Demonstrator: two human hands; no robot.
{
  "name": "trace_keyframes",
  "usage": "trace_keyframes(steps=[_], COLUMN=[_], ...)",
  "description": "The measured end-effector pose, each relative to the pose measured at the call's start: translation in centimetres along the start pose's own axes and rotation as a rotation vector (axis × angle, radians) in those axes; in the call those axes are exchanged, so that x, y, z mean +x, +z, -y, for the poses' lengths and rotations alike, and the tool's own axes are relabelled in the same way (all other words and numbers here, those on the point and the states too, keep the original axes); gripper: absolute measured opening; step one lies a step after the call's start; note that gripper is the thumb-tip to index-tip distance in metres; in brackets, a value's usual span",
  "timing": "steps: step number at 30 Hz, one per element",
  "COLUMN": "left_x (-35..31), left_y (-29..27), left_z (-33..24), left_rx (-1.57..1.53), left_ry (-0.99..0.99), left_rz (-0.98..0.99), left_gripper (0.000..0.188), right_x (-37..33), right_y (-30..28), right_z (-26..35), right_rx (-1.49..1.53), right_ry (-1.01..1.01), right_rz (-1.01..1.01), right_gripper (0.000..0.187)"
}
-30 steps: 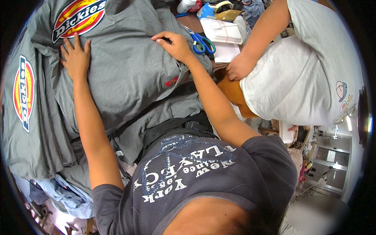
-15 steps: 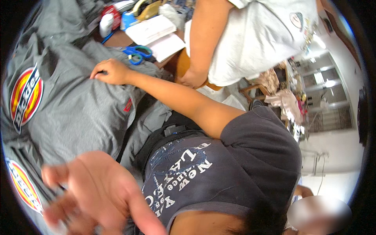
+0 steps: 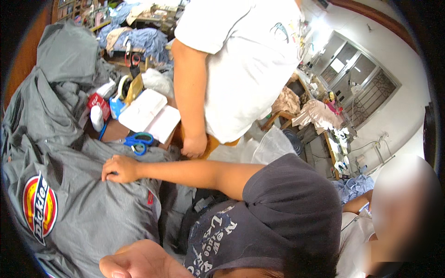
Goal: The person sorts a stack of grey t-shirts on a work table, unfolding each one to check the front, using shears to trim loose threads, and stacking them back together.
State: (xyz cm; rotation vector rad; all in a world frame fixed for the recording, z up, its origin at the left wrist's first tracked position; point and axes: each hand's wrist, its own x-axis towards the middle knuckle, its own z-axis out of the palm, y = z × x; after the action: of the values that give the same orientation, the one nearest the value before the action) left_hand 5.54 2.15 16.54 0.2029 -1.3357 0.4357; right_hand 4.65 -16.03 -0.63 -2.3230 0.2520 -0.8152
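Observation:
My right hand rests on a heap of grey fabric with its fingers curled. A small dark spot shows under the fingers; I cannot make out what it is. The cloth carries a round red and yellow patch and a small red tag. Close to the camera, my left hand is cut off by the lower edge; one bent digit shows and the other fingers are hidden. Scissors with blue and green handles lie just beyond my right hand.
White paper pads, a white bottle and tape rolls sit beyond the scissors. Another person in a white shirt stands close by, one hand low near the table. A second person is at the right.
The view has shifted, showing more of the room. My left hand, earlier palm up with spread fingers, is lower and mostly out of the picture. My right hand stays on the fabric.

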Motion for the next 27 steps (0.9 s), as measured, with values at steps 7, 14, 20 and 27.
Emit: trace_keyframes(steps=[7,14,20,27], left_x=[-0.3,1.3,1.1,1.1], left_y=[-1.7,-6.1,-3.6,-3.7], left_z=[2.1,2.1,4.7,4.9], left_rx=[0.129,0.464,0.295,0.284], left_ry=[0.123,0.176,0.458,0.484], left_rz=[-0.055,0.099,-0.231,-0.127], left_gripper=[0.061,0.071,0.055,0.058], right_x=[0.0,0.0,0.4,0.3], right_y=[-0.3,-0.2,0.0,0.1], right_z=[0.8,0.7,1.0,1.0], right_rx=[-0.034,-0.061,-0.059,-0.052], right_ry=[0.035,0.069,0.061,0.051], right_rz=[0.046,0.062,0.064,0.052], right_gripper=[0.009,0.010,0.010,0.010])
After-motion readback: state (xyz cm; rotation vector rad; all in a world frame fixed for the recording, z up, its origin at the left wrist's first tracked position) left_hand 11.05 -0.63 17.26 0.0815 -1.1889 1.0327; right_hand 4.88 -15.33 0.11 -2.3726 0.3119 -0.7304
